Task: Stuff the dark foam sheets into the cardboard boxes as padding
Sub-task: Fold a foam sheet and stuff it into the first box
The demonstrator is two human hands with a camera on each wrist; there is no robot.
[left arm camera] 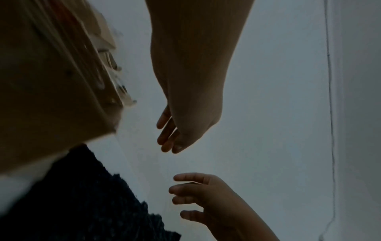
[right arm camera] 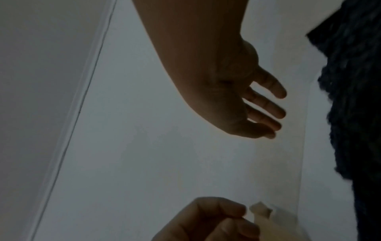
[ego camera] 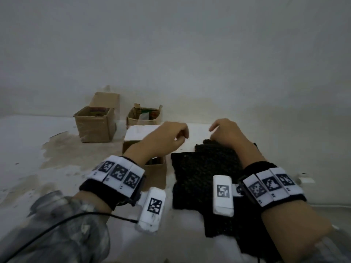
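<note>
A pile of dark foam sheets [ego camera: 205,177] lies flat on the white surface, between my forearms and under the right one. My right hand [ego camera: 213,130] hovers over the pile's far edge, fingers spread and holding nothing [right arm camera: 266,106]. My left hand [ego camera: 182,137] hangs to the left of it with loosely curled, empty fingers [left arm camera: 169,137]. Beneath my left wrist stands a small cardboard box [ego camera: 161,175] with a white flap [ego camera: 140,132] folded back. In the left wrist view the box [left arm camera: 41,81] fills the left side and the foam [left arm camera: 72,195] lies below it.
Two more open cardboard boxes stand at the back by the wall, a taller one [ego camera: 95,126] on the left and a lower one [ego camera: 133,118] to its right, both holding packets. A stained patch [ego camera: 60,149] marks the surface at left. A black cable [ego camera: 57,224] trails from my left wrist.
</note>
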